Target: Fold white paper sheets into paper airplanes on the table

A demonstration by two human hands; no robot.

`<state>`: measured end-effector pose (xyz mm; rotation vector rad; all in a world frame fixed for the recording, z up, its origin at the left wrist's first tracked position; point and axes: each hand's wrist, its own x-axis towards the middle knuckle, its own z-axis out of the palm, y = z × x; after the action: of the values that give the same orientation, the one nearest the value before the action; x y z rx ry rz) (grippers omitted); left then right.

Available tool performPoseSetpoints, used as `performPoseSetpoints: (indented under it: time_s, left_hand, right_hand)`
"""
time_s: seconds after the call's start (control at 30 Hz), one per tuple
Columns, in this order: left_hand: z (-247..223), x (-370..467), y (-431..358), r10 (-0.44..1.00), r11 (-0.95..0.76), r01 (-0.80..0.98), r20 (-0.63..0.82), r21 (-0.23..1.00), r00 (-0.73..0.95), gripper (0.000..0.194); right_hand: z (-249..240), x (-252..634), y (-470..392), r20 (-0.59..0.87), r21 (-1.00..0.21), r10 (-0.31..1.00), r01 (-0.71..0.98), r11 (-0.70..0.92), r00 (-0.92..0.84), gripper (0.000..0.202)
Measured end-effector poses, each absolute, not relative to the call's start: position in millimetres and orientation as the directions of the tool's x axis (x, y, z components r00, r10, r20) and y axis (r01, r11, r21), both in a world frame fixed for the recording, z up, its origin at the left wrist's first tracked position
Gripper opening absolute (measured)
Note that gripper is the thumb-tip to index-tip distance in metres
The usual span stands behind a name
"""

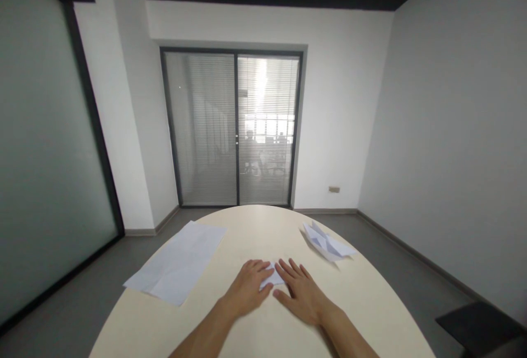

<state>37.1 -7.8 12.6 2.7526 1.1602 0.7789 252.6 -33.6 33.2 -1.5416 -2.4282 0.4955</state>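
A small folded piece of white paper (273, 277) lies on the round cream table (263, 226), partly covered by my fingers. My left hand (248, 285) rests on its left side, fingers slightly bent and thumb along the near edge. On the paper's right side lies my right hand (302, 292), its fingers spread flat and its thumb pointing toward the left thumb. Neither hand is wrapped round anything.
A large creased white sheet (179, 262) lies at the table's left, reaching its edge. At the right edge sits a folded paper shape (327, 242). A dark chair (480, 325) stands at the lower right. Glass doors with blinds (236, 127) are beyond.
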Motion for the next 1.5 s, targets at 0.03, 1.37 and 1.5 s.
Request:
performPoseSetpoints:
  time_s: [0.03, 1.37, 1.5]
  left_hand:
    - [13, 37, -8, 0.684, -0.716, 0.657, 0.428, 0.237, 0.59, 0.038]
    - [31, 38, -18, 0.706, -0.688, 0.672, 0.463, 0.274, 0.536, 0.022]
    - [29, 38, -17, 0.71, -0.685, 0.673, 0.464, 0.279, 0.53, 0.019]
  right_hand:
    - [33, 253, -34, 0.009, -0.397, 0.905, 0.829, 0.393, -0.425, 0.076]
    - [38, 247, -30, 0.088, -0.437, 0.878, 0.774, 0.459, -0.47, 0.053]
    - [37, 248, -31, 0.094, -0.447, 0.878, 0.769, 0.458, -0.469, 0.054]
